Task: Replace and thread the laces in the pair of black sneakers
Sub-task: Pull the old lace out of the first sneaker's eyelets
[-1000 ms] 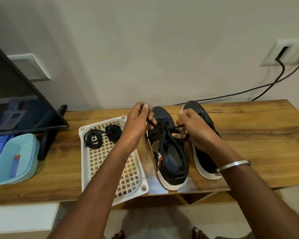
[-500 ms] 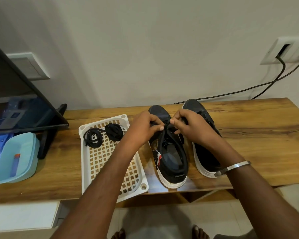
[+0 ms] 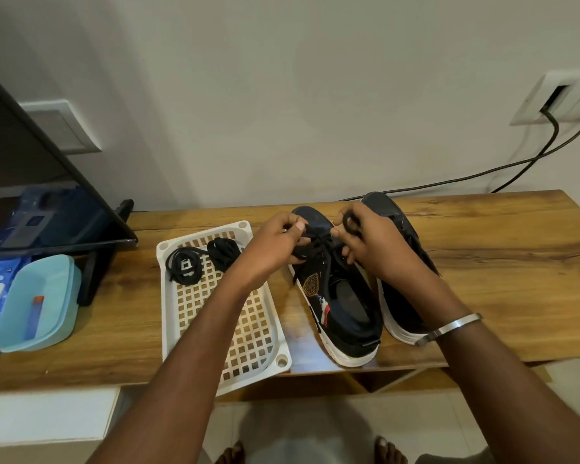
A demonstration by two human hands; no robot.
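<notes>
Two black sneakers with white soles stand side by side on the wooden table (image 3: 482, 262), toes toward the wall. The left sneaker (image 3: 340, 303) has a gold emblem on its side. Over its eyelets my left hand (image 3: 275, 249) pinches one end of its black lace (image 3: 320, 249). My right hand (image 3: 372, 242) grips the other end, with a loop of lace showing above the fingers. My right arm hides most of the right sneaker (image 3: 400, 296). Two coiled black laces (image 3: 201, 262) lie at the far end of the white tray (image 3: 221, 336).
A dark screen (image 3: 47, 182) on a stand leans at the left. A light blue box (image 3: 37, 303) with a small tube sits in front of it. Cables (image 3: 516, 162) run from a wall socket down behind the table. Bare wood lies to the right of the sneakers.
My hands came together over the left sneaker's eyelets, then my left hand drew slightly left. My right hand now shows a loop of lace above its fingers. The sneakers and tray stayed put.
</notes>
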